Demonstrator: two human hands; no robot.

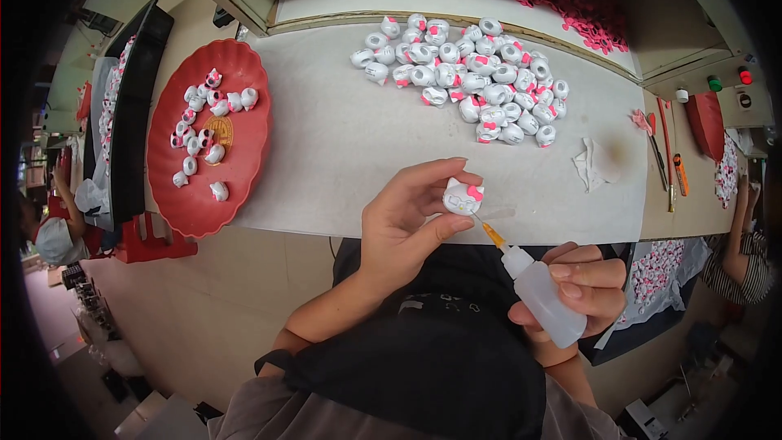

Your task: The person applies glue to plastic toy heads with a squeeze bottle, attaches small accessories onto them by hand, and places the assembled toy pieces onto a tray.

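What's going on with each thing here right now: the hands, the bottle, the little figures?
left hand: pinching one white cat figure
right hand: gripping squeeze bottle, nozzle tip at the figure
figure pile: heaped loose on the table
red tray: holding scattered figures
cloth: crumpled

You hold a small figure that looks like glossy white moulded plastic with a pink bow; the heap on the table shares that smooth sheen. Your bottle is soft-looking translucent plastic, matt, with an orange nozzle that looks like plastic, tapering to a fine tip of a material you cannot tell. The table has a matt, pale grey top, faintly stained. The red tray is shiny plastic with a ribbed rim. A crumpled rag looks like thin white cloth or tissue. Your apron is dull black fabric.
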